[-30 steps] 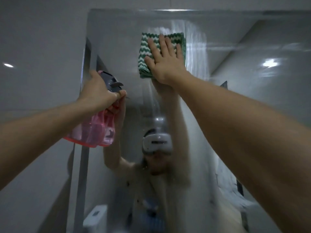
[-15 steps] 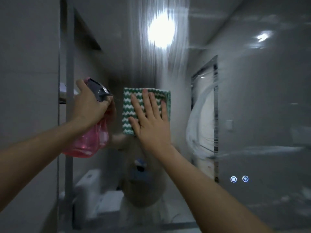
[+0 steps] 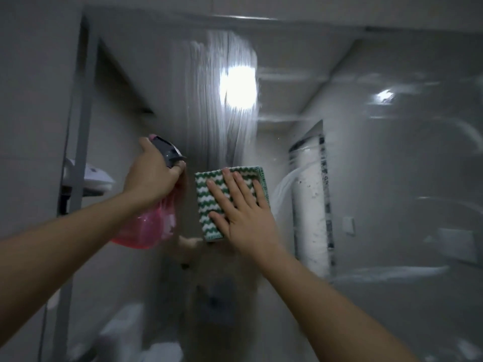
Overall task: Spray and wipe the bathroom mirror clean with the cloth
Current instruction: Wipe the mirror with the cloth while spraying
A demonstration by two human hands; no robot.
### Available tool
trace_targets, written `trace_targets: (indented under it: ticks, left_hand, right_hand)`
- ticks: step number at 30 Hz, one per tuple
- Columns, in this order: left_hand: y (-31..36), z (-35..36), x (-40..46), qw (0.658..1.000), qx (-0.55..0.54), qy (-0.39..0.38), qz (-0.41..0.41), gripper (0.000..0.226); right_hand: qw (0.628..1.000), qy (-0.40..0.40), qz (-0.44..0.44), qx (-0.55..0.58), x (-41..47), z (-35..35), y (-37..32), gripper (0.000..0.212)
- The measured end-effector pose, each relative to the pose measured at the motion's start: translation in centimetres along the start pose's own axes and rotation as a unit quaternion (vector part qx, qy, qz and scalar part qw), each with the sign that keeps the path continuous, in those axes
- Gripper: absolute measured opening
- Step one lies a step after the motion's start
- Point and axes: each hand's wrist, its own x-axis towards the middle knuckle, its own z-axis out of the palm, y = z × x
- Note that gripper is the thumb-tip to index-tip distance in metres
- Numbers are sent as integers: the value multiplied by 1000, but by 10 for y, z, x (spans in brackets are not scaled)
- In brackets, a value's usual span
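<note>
The bathroom mirror point(image 3: 392, 165) fills the wall ahead, streaked with wet vertical wipe marks above the cloth. My right hand point(image 3: 243, 215) presses flat, fingers straight, on a folded green-and-white zigzag cloth point(image 3: 209, 199) against the glass at mid height. My left hand point(image 3: 151, 178) grips the grey trigger head of a pink spray bottle point(image 3: 149, 226), held up close to the mirror just left of the cloth. The bottle's nozzle points toward the glass.
The mirror's left edge point(image 3: 81, 126) meets a grey tiled wall point(image 3: 34, 100). A white object on a small shelf point(image 3: 88, 176) sits by that edge. Reflections show a ceiling light point(image 3: 237, 87), a doorway and a toilet lower left.
My right hand has drawn the cloth down the mirror from near the top edge to mid height, leaving a wet streaked band. The left hand with the bottle stayed beside it.
</note>
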Motion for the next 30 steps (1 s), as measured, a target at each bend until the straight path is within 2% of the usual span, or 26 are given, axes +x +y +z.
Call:
trace_targets:
  ticks: [5,8,13,21,25,30]
  left_hand:
    - [41,8,31,999,-46,14,4,74]
    - [52,14,60,998,-65,18,6,81]
    - [56,7,88,995,-86,-33,-23,101]
    - [52,0,95,992,-124,-21,12,82]
    - [52,-13,129,994,-109,5,-1,119]
    - [53,-24,149,997,-70,-8,36,105]
  right_hand:
    - [999,-36,33,-2,53,-21,44,62]
    - [997,-54,50,3,85,-32,65,57]
    - [997,-72,40,-2,135,-46,89,57]
    - [994,-59,95,4,212,-53,106,58]
    - [990,-50,131,0,237,-54,102,58]
    - [986,-29,163,9,286,-59,95,58]
